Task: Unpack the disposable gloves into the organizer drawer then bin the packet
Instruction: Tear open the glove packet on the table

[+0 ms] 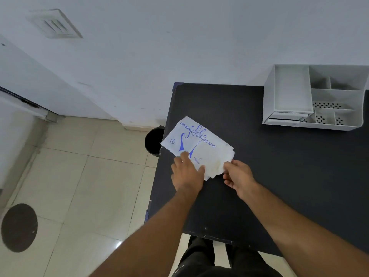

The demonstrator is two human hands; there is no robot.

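A white packet (196,141) printed in blue "disposable polyethylene gloves" lies flat near the left edge of the black table (259,176). My left hand (186,173) presses down on the packet's near corner. My right hand (237,175) pinches the translucent gloves (221,160) that stick out of the packet's right end. The white organizer (313,98) stands at the table's far right, its drawer (283,117) slightly pulled out at the lower left. A black bin (153,140) stands on the floor just left of the table.
A white wall runs behind the table. Beige floor tiles lie to the left, with a dark round mat (19,227) at the far left. My legs in dark trousers (211,258) stand at the table's near edge.
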